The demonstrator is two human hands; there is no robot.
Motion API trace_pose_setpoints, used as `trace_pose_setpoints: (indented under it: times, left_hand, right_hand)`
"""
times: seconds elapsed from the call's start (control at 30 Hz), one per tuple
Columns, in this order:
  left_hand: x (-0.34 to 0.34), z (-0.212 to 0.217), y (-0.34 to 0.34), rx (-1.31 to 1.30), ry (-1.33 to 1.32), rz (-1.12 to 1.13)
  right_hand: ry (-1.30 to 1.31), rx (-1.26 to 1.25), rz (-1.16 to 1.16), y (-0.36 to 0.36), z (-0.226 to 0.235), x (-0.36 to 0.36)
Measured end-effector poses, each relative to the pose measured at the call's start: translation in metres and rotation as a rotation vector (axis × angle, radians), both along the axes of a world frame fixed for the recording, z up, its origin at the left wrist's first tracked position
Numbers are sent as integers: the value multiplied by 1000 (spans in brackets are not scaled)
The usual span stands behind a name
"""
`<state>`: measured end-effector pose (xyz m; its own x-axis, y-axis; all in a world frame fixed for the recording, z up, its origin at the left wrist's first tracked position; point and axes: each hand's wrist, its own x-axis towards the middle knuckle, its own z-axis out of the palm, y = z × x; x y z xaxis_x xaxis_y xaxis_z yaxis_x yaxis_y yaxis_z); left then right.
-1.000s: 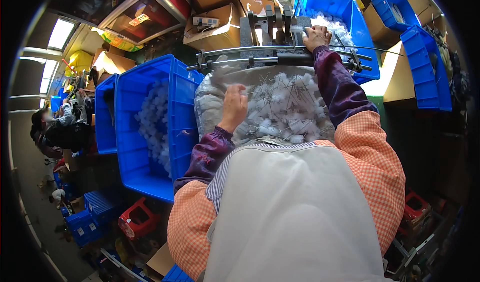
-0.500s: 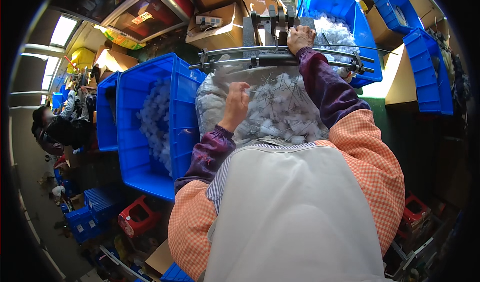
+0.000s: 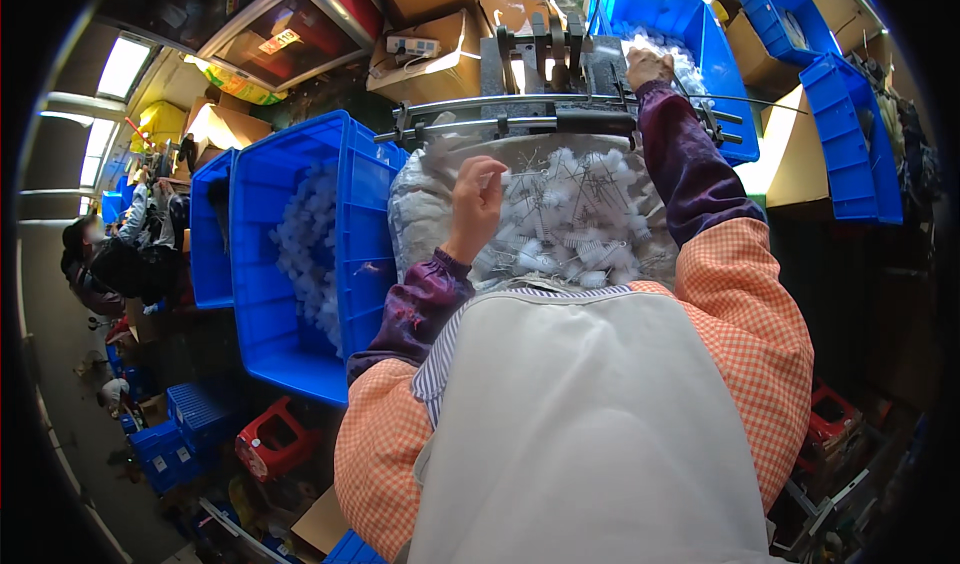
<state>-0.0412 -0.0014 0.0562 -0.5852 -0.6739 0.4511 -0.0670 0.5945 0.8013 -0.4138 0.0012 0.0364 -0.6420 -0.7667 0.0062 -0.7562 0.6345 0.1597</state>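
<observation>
My left hand [image 3: 476, 202] is closed in a pinch above the left side of a pile of small white plastic pieces with thin metal wires [image 3: 575, 209]. What its fingertips hold, if anything, is too small to name. A pale cloth [image 3: 412, 204] lies under the pile in front of my body. My right hand [image 3: 650, 68], fingers curled, is stretched out just right of a small bench machine [image 3: 545, 54], near the far blue bin [image 3: 722, 59]. Whatever is in its grip is hidden. Horizontal metal rods [image 3: 480, 112] cross in front of the machine.
To the left stands a large blue bin [image 3: 362, 254] with white plastic pieces [image 3: 312, 254] inside. Cardboard boxes [image 3: 430, 64] sit behind. More blue bins [image 3: 850, 144] are at the right. A red stool [image 3: 275, 439] stands at lower left. Another person [image 3: 120, 254] is at far left.
My right hand has moved off the machine to the right, toward the far blue bin. My left hand stays in nearly the same place, its fingers pinched.
</observation>
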Motion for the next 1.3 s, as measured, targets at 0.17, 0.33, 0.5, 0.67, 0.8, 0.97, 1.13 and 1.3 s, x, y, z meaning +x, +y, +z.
trace_pose_setpoints:
  times: [0.17, 0.33, 0.5, 0.67, 0.8, 0.97, 1.13, 1.3]
  left_hand:
    - [-19, 8, 9, 151, -5, -98]
    - [-47, 10, 11, 61, 123, -160]
    - [-44, 23, 22, 176, -3, -128]
    - [-11, -9, 26, 990, -175, -380]
    - [12, -16, 31, 1409, -229, -409]
    - [23, -1, 27, 1208, -445, -556]
    - [22, 8, 26, 1209, -464, -549]
    - [34, -10, 19, 1384, -286, -471]
  right_hand:
    - [-9, -314, -132, 45, 23, 5]
    - [-1164, -525, 745, 76, 36, 109]
    - [-1228, -453, 667, 58, 16, 110]
    - [-253, -594, 226, 13, -11, 45]
    - [-58, -423, 137, -7, -26, 32]
    - [-115, -409, 194, -13, -34, 29]
    - [-80, -408, 149, -15, -37, 28]
    - [-161, -469, 167, -15, -41, 25]
